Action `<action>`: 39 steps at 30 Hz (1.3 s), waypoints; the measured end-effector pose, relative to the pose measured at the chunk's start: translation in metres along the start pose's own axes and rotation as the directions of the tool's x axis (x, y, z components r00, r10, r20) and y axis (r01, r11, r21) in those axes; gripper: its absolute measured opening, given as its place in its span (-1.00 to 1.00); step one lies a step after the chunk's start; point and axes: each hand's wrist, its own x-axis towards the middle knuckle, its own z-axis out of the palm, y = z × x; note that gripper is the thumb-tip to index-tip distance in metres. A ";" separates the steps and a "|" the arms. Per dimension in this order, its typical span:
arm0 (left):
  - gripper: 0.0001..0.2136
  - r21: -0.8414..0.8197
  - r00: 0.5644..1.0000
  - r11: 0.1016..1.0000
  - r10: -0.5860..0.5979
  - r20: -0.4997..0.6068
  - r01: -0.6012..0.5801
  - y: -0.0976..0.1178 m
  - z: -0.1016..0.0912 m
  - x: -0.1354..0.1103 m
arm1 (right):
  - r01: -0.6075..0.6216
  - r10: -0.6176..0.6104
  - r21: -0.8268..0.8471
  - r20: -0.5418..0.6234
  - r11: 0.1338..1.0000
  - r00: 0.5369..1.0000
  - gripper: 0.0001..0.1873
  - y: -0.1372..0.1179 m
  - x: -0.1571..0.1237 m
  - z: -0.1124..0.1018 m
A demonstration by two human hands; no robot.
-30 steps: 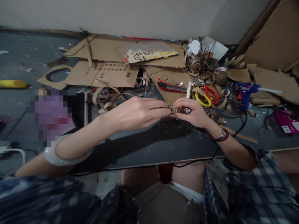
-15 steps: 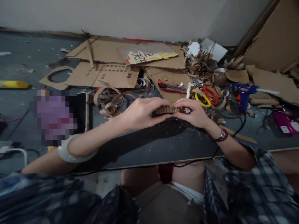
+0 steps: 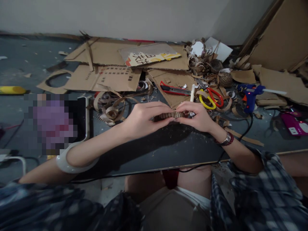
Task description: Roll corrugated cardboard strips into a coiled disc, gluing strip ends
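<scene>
Between my two hands is a piece of corrugated cardboard, its ridged edge facing me. My left hand grips its left part, thumb below and fingers above. On the other end, my right hand pinches it the same way. The fingertips of both hands nearly meet at the middle, and the fingers cover much of the piece. It is held above the dark tabletop. Just behind my right hand lie scissors with red and yellow handles and a white stick.
A red utility knife rests on flat cardboard. Curled cardboard strips lie left of centre. To the right are a blue glue gun with its cord and a magenta box with sockets. A yellow tube is at far left.
The view has shifted slightly, so most things sit a little further left. Both hands keep their hold on the cardboard piece, with the fingertips slightly closer together.
</scene>
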 end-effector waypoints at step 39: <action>-0.73 -0.097 0.988 0.987 -0.115 0.103 0.125 -0.004 -0.015 0.004 | 0.004 -0.006 -0.061 -0.031 0.998 1.000 -0.81 0.003 -0.001 0.001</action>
